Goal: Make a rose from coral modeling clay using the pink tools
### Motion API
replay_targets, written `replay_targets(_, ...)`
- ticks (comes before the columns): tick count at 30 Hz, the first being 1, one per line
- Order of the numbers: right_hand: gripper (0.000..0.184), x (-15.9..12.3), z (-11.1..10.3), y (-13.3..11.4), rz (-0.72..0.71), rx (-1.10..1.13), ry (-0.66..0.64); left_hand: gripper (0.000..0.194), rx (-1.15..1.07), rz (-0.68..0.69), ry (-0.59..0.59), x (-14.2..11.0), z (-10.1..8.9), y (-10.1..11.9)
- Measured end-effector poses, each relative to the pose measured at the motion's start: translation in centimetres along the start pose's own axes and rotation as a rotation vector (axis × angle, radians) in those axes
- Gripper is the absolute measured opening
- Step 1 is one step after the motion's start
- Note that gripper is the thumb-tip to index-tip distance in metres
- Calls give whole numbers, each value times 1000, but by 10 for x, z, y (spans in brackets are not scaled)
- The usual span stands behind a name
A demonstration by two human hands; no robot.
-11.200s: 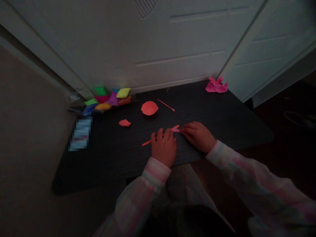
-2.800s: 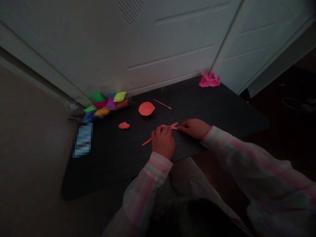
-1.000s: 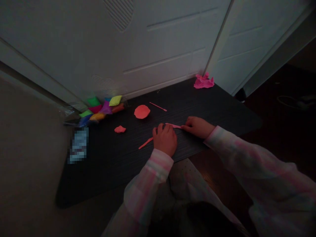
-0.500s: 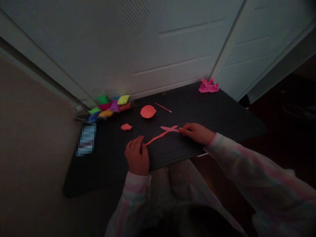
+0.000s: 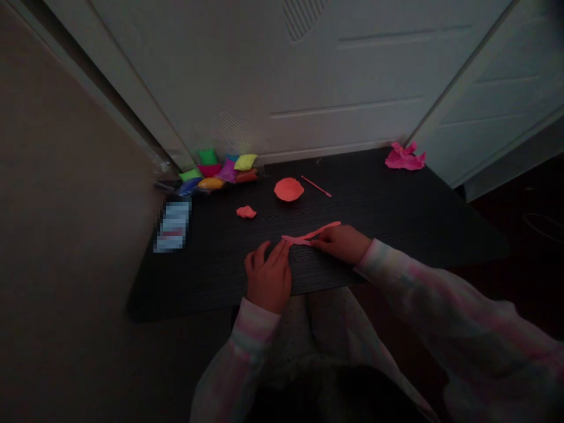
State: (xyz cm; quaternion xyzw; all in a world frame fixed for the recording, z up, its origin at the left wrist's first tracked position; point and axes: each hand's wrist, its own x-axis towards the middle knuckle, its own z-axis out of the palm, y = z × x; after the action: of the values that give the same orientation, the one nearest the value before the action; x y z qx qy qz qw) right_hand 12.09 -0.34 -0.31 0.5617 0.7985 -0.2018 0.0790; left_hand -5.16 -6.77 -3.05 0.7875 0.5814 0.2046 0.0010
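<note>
A thin pink-orange clay strip (image 5: 312,236) lies near the front edge of a dark table (image 5: 396,211). My right hand (image 5: 340,242) rests on the strip's right part, fingers curled and pinching it. My left hand (image 5: 267,276) sits just left of the strip with fingers spread, their tips touching its left end. The scene is dim, so the strip's exact shape is hard to make out.
Behind the strip lie an orange clay disc (image 5: 289,189), a small orange lump (image 5: 246,212) and a thin pink stick (image 5: 316,185). Coloured clay packets (image 5: 218,173) pile at the back left beside a blurred card (image 5: 172,226). Crumpled pink clay (image 5: 404,157) sits back right by white doors.
My left hand pulled back off the strip half a second ago and now its fingertips meet the strip's left end. The long strip looks shorter and bunched. My head turned left.
</note>
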Motion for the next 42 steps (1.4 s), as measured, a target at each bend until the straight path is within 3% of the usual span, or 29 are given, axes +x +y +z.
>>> replay_targets(9,47,5,-2,2,13,16,-83,29,-12,29,-35,17,4,10)
replay_targets(14,45,2,-2,3,28,104,-47,27,-55,39,-32,18,4,9)
replay_targets(20,43,-1,-1,15,-113,385,-28,31,-170,-105,162,14,4,-8)
replay_targets(23,43,-1,0,15,-93,385,-40,30,-183,-126,205,11,3,-15)
replay_targets(32,43,3,-2,2,7,115,-73,31,-49,-24,1,5,-1,-3)
replay_targets(39,43,2,-3,-4,37,1,-62,26,-29,-18,-13,12,-2,1)
replay_targets(42,42,-1,-2,-1,-1,97,-42,25,-69,-37,5,12,-1,-4)
